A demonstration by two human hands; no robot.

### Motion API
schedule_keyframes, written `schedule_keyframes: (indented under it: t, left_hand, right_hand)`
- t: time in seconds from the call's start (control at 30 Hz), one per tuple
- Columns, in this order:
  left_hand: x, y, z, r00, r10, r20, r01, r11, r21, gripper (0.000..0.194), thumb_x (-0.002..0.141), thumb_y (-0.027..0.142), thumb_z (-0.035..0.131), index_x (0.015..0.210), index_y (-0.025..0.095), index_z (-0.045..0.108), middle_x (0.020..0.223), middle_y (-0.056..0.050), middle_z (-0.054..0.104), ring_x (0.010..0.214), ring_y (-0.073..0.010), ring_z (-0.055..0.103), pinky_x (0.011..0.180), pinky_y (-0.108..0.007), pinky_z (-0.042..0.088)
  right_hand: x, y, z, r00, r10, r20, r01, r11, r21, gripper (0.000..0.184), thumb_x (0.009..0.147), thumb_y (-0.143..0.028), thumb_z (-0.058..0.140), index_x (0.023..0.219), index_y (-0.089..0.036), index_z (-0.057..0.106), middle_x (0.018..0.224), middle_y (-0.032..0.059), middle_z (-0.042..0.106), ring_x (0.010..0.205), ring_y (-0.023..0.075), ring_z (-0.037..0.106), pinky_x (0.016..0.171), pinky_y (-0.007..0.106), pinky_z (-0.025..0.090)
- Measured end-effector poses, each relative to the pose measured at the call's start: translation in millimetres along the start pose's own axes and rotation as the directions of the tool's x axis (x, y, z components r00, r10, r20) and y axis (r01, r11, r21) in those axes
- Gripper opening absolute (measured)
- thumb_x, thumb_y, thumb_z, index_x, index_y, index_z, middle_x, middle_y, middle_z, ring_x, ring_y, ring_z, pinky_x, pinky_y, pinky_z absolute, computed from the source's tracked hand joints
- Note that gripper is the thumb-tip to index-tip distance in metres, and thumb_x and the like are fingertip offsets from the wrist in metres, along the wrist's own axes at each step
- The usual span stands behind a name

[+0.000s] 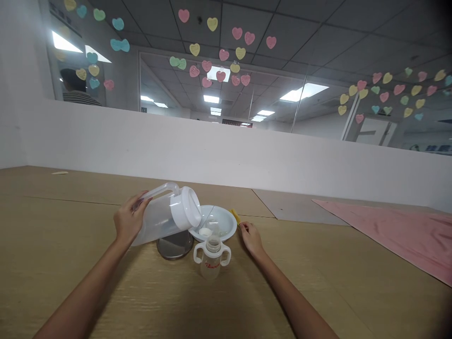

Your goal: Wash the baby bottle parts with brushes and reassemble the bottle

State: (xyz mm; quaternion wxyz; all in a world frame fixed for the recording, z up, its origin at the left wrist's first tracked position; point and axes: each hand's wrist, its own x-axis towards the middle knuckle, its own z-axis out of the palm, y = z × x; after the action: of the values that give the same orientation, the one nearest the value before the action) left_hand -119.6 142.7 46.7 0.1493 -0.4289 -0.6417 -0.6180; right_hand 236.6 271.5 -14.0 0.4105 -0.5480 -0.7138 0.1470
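Note:
My left hand (130,219) grips a clear plastic pitcher (165,214) with a white lid by its handle. The pitcher is tipped far over to the right, its spout above the open top of a small baby bottle (211,256) with two white side handles. That bottle stands upright on the wooden table (106,282). Just behind it sits a white bowl (226,221). My right hand (250,235) rests on the table right of the bowl, fingers curled next to a small yellow object (235,215); whether it holds this I cannot tell.
A round metal disc (174,247) lies under the tilted pitcher. A pink cloth (399,230) covers the table's right side. A low white partition (226,150) runs along the back, with glass and paper hearts above it. A person's head shows at far left.

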Motion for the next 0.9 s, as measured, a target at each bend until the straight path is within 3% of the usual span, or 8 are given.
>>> schedule_keyframes:
  t: [0.73,0.9]
  left_hand:
    - [0.0,1.1,-0.1,0.999,-0.038,-0.005,0.038,0.999,0.002,0.034,0.077,0.047,0.052,0.098,0.024,0.066,0.097,-0.002,0.067,0.088,-0.0221,0.061,0.080,-0.031,0.046]
    - [0.9,1.6,0.1,0.991,-0.124,-0.055,0.122,0.992,-0.042,0.035,0.074,0.048,0.054,0.094,0.021,0.066,0.093,-0.004,0.067,0.085,-0.0223,0.062,0.079,-0.033,0.047]
  right_hand:
    - [-1.9,-1.5,0.1,0.998,-0.044,0.050,0.046,0.998,-0.037,0.033,0.084,-0.032,0.036,0.086,-0.014,0.064,0.090,0.0093,0.063,0.083,0.0176,0.056,0.076,0.025,0.038]
    - [-2.5,-1.9,0.5,0.998,-0.047,0.048,0.049,0.998,-0.045,0.033,0.084,-0.032,0.036,0.086,-0.015,0.064,0.090,0.0095,0.063,0.086,0.0184,0.056,0.077,0.026,0.038]
